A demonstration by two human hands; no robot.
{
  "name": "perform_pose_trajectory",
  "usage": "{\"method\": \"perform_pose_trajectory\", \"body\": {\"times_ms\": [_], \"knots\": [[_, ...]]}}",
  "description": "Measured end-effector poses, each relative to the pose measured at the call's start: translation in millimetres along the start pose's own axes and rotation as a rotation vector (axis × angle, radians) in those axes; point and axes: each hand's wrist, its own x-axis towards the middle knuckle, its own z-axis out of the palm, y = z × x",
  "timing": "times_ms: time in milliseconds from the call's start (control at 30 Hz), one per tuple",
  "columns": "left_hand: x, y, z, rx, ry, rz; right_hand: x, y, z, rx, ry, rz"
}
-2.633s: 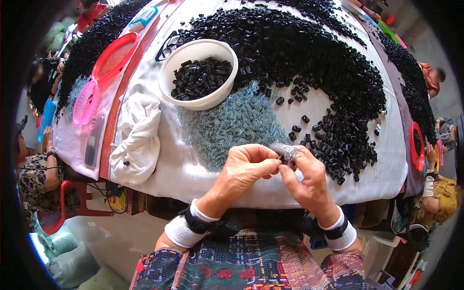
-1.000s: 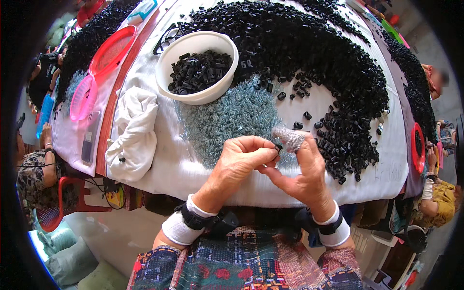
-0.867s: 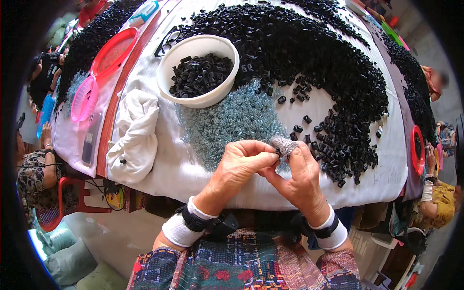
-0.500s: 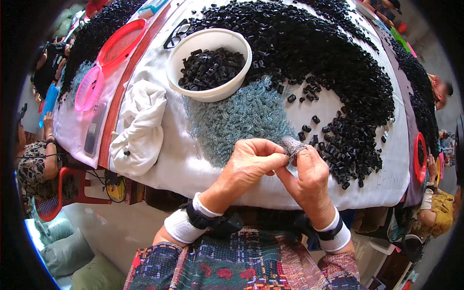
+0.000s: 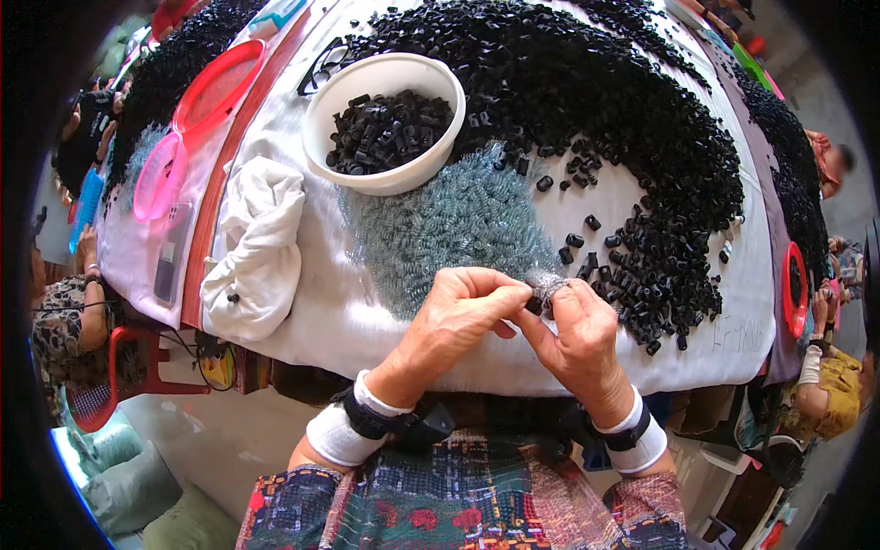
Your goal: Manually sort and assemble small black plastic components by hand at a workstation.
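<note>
Both my hands meet above the front part of the white-covered table. My left hand (image 5: 463, 312) is closed, thumb and forefinger pinched at the fingertips of the other; whatever is in that pinch is too small to make out. My right hand (image 5: 582, 335) is closed round a small black plastic part (image 5: 534, 304), mostly hidden by the fingers. A silvery grey wrap (image 5: 548, 285) covers the tip of a right finger. Just beyond the hands lies a heap of small metal springs (image 5: 445, 229). Loose black plastic parts (image 5: 632, 284) are scattered to the right.
A white bowl (image 5: 316, 151) of black pieces stands behind the springs, with eyeglasses (image 5: 323, 69) beside it. A bunched white cloth (image 5: 257, 247) lies at left. A large pile of black parts (image 5: 587, 82) curves across the back. Other people sit at tables on both sides.
The whole view has shifted slightly. My fingers have drawn closer round the small part, the right wrapped fingertip now tilted over it. The bowl and the heaps remain in place.
</note>
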Motion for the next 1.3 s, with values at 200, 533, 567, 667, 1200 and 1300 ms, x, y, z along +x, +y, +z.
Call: {"method": "perform_pose_trajectory", "body": {"times_ms": [200, 533, 567, 667, 1200, 1300], "knots": [[0, 3, 3, -0.044, -0.065, -0.046, 7, 1, -7, -0.012, 0.076, -0.045], [-3, 7, 7, 0.005, -0.131, -0.089, 3, 0, -27, 0.111, -0.024, 0.003], [-3, 13, 9, -0.051, -0.099, -0.065, 2, 6, -34, 0.193, -0.005, 0.072], [6, 29, -3, -0.184, -0.001, 0.061, 5, 29, -57, 0.234, 0.119, 0.450], [42, 76, -72, -0.542, 0.259, 0.323, 15, 72, -51, 0.039, 0.028, 0.342], [40, 75, -72, -0.535, 0.263, 0.312, 11, 79, -56, -0.036, 0.055, 0.369]]}}
